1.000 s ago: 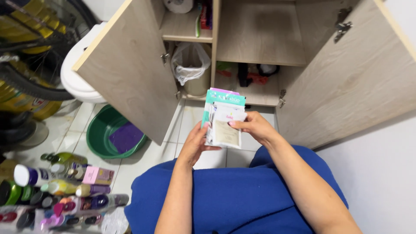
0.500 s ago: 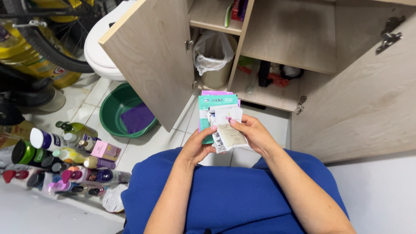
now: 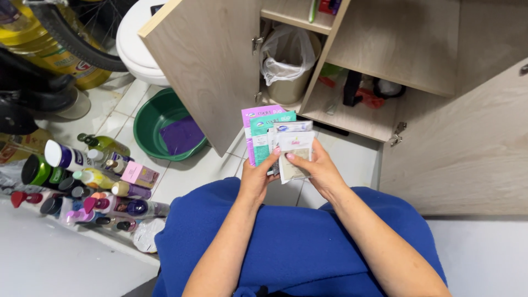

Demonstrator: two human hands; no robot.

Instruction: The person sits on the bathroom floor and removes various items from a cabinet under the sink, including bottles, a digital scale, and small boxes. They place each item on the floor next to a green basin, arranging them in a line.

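A fanned stack of flat sachets [image 3: 275,135], teal, pink and white, is held up in front of an open cabinet [image 3: 379,60]. My left hand [image 3: 257,177] grips the stack from the left with its thumb on the front. My right hand [image 3: 316,168] holds the white front sachet [image 3: 297,151] from the right, fingertips on its face. Both forearms reach out over a blue garment [image 3: 297,242] on my lap.
Two cabinet doors [image 3: 209,66] stand open; inside are a bin lined with a plastic bag [image 3: 289,60] and items on shelves. A green basin [image 3: 159,124] with a purple cloth, a toilet [image 3: 137,41] and several bottles [image 3: 88,181] are at the left on the tiled floor.
The view has shifted so the cabinet sits further right. The sachets have fanned out more, with a pink one showing at the left, and my hands have moved slightly lower and closer.
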